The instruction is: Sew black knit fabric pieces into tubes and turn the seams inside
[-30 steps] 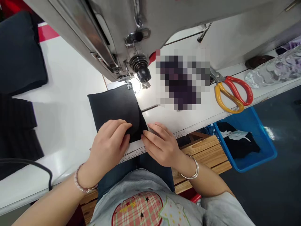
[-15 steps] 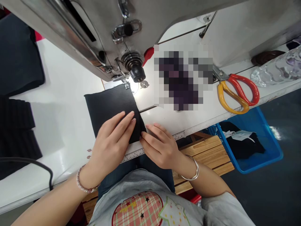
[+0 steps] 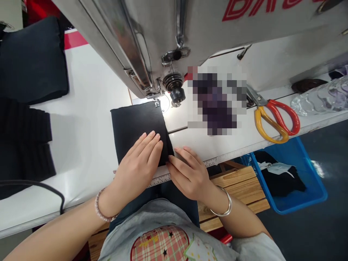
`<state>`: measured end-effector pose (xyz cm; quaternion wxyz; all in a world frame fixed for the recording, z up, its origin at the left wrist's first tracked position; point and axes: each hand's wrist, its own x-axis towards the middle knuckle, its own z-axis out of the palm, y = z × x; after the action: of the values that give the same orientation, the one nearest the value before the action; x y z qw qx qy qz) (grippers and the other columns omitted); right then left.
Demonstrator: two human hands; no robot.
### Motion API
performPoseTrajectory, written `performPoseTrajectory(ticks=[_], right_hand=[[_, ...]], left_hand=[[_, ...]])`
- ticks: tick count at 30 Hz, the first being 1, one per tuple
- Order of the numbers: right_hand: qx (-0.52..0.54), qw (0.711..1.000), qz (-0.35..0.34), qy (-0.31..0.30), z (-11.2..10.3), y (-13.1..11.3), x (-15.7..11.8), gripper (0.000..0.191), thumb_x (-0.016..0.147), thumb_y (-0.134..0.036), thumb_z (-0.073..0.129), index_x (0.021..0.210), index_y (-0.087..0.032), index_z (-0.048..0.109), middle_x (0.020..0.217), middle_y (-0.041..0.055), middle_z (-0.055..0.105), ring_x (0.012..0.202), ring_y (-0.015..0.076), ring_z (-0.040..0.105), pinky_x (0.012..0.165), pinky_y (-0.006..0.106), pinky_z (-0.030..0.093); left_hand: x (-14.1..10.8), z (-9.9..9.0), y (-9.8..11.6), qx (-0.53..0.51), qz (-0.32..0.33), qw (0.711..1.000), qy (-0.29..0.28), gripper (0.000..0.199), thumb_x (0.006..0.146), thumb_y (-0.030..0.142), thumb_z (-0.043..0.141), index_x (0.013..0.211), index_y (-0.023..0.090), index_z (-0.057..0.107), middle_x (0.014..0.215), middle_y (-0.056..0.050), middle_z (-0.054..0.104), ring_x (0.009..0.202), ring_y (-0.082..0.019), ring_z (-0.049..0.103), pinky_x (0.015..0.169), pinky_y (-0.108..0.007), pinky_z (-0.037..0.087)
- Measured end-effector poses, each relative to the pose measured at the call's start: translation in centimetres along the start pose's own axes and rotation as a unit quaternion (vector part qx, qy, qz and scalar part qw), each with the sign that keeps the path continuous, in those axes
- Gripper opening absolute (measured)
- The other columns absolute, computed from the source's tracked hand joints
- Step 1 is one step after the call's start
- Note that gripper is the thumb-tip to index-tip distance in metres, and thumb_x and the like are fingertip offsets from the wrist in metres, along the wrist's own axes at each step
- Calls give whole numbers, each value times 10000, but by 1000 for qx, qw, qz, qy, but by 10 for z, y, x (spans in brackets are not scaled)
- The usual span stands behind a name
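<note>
A folded piece of black fabric (image 3: 138, 125) lies on the white sewing table, its far right corner under the presser foot (image 3: 157, 103) of the sewing machine (image 3: 152, 40). My left hand (image 3: 141, 159) rests flat on the fabric, fingers stretched out close together. My right hand (image 3: 190, 172) is at the near right corner of the fabric, with thumb and index finger pinching its edge and the other fingers loosely bent. The fabric's layers part slightly along the right side.
Red-and-yellow-handled scissors (image 3: 274, 117) lie on the right, beside a pixelated patch and a clear bottle (image 3: 320, 96). Stacks of dark fabric (image 3: 32, 61) sit at left. A measuring tape (image 3: 160, 179) runs along the table edge. A blue basket (image 3: 312, 181) holding cloth stands below right.
The camera view has shifted, so the machine and fabric appear farther right. Both hands keep about the same hold on the black fabric, which stays under the presser foot.
</note>
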<state>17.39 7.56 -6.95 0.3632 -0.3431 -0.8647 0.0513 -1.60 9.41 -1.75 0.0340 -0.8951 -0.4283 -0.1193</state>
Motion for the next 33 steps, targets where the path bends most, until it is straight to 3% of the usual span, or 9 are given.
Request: performPoseTrajectory(ticks=[4, 8, 12, 15, 18, 22, 33], right_hand=[[-6, 1000, 5, -30, -6, 1, 9, 190, 860, -116, 631, 1037, -128, 701, 1054, 78, 712, 1131, 259, 583, 999, 436, 505], [-16, 997, 5, -74, -11, 4, 22, 146, 898, -151, 590, 994, -131, 698, 960, 89, 695, 1041, 239, 600, 898, 405, 530], [-8, 997, -5, -75, -12, 7, 24, 139, 894, -151, 591, 971, -115, 701, 1132, 138, 687, 1213, 276, 549, 959, 424, 517], [6, 997, -6, -72, -11, 7, 20, 183, 886, -135, 596, 1036, -108, 697, 1214, 143, 675, 1288, 278, 513, 1002, 433, 511], [9, 998, 0, -64, -10, 7, 17, 201, 870, -118, 614, 1049, -86, 699, 1185, 148, 694, 1261, 282, 544, 1013, 433, 517], [10, 998, 0, -61, -11, 6, 18, 195, 870, -116, 615, 1041, -96, 706, 1177, 140, 700, 1243, 280, 561, 1005, 434, 530], [2, 999, 3, -46, -6, 5, 16, 113, 862, -115, 624, 922, -125, 719, 1117, 126, 711, 1226, 286, 569, 1014, 436, 523]], left_hand=[[0, -2, -7, 14, 6, 1000, 14, 264, 844, -36, 478, 1075, -16, 604, 1000, -172, 664, 1095, -307, 599, 994, -490, 523], [4, -3, -10, 38, 22, 999, -5, 357, 861, 5, 486, 1204, 17, 586, 797, -88, 601, 854, -241, 580, 882, -493, 560], [8, 0, -8, 53, 23, 998, 10, 333, 887, 39, 483, 1199, 19, 598, 735, -76, 577, 749, -234, 569, 692, -443, 582], [9, 3, -6, 37, 23, 999, 33, 301, 899, 41, 476, 1169, -15, 596, 978, -176, 663, 1003, -304, 621, 823, -465, 585], [10, 5, -6, 9, 33, 999, 26, 259, 912, 45, 463, 1119, -23, 603, 1258, -234, 613, 1275, -346, 518, 1050, -501, 489], [9, 5, -8, -11, 28, 999, 22, 231, 925, 54, 450, 1070, -13, 617, 1244, -237, 635, 1238, -333, 568, 1056, -493, 492], [9, 7, -1, 1, 13, 1000, 20, 313, 924, 42, 428, 1197, -41, 558, 1260, -270, 618, 1252, -351, 549, 1039, -492, 504]])
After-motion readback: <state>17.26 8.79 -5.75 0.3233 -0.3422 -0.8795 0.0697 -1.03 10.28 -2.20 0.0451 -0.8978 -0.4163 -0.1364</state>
